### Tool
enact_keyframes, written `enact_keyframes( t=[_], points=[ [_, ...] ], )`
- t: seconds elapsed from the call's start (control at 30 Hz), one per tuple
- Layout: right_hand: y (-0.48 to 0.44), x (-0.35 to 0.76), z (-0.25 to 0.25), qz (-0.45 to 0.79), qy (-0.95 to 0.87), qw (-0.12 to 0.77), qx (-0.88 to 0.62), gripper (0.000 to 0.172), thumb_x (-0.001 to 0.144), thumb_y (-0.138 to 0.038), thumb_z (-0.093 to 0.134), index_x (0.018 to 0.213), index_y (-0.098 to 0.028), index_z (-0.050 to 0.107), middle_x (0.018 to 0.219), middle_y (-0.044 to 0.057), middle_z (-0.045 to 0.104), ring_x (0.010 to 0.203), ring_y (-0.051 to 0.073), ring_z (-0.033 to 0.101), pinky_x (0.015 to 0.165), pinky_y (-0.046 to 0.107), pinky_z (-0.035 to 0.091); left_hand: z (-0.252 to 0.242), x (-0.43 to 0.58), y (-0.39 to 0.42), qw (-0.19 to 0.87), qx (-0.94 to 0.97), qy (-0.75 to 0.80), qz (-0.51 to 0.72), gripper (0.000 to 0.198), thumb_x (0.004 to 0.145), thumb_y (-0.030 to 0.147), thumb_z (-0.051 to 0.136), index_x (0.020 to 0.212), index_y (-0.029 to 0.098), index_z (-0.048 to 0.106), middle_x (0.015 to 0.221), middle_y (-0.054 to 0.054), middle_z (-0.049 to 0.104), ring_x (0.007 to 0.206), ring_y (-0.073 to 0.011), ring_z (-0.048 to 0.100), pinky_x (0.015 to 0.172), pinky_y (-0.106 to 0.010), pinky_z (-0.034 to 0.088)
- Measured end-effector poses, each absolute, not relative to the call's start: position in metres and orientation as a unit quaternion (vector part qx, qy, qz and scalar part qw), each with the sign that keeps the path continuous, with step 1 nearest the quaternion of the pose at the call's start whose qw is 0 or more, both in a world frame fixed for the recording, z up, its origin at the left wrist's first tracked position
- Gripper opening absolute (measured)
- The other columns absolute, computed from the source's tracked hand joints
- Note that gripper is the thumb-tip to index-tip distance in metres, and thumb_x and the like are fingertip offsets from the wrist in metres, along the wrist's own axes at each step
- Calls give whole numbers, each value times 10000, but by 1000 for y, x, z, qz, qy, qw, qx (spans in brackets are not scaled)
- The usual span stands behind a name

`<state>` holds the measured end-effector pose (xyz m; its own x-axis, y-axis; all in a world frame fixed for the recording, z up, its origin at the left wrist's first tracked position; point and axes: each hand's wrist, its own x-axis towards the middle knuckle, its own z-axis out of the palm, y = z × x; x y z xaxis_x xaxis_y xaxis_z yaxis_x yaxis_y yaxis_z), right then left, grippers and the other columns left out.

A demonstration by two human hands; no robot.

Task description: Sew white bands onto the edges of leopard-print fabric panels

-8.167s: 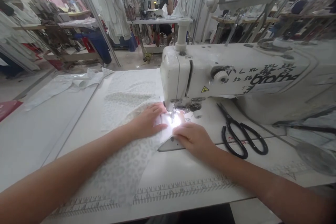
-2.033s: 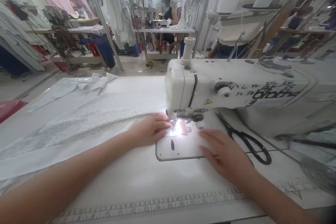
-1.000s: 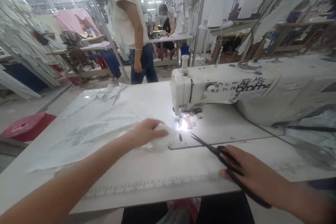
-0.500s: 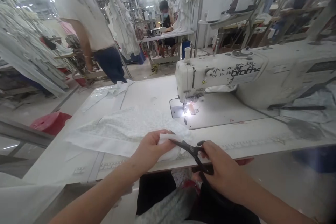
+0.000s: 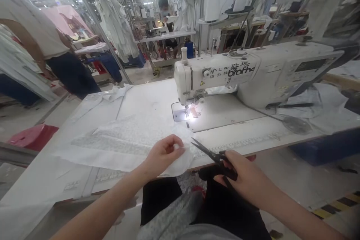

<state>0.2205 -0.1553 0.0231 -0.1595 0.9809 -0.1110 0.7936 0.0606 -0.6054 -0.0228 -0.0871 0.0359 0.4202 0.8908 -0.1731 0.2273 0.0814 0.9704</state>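
Note:
My left hand [image 5: 162, 154] pinches the near end of a long white patterned fabric piece [image 5: 120, 143] at the table's front edge. Just to its right, my right hand [image 5: 245, 180] grips black scissors [image 5: 212, 154], blades slightly apart and pointing up-left toward the pinched fabric. The blade tips stand a little short of the cloth. The white sewing machine [image 5: 225, 77] sits behind, its needle lamp lit over the bare plate [image 5: 182, 112].
White sewing table [image 5: 146, 97] with printed rulers along its front edge. More white cloth pieces [image 5: 112, 92] lie at the far left. A person in a white top [image 5: 42, 45] stands left; another sits at a far machine [image 5: 164, 11]. A red stool [image 5: 32, 137] is left.
The view has pulled back and swung right. My right hand drew the scissors slightly right, away from the fabric, and their blades have parted. The standing person moved further left.

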Motion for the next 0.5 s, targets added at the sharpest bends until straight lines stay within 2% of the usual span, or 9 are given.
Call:
enact_keyframes(
  t=[0.2,0.5],
  points=[
    [-138,217,25,198,-775,167,-577,366,702,-422,689,760,-211,396,854,28,507,784,216,499,646,321,405,34,-29,-87,642,539,471,274,262,714,359,684,856,179,558,715,13,554,587,-79,512,529,-188,409],
    [-130,216,36,112,-814,123,-557,393,694,-495,696,723,-212,425,798,15,518,735,207,519,559,285,374,28,-37,-85,688,497,477,229,370,644,319,749,934,164,580,610,51,469,470,-38,423,434,-152,336]
  ],
)
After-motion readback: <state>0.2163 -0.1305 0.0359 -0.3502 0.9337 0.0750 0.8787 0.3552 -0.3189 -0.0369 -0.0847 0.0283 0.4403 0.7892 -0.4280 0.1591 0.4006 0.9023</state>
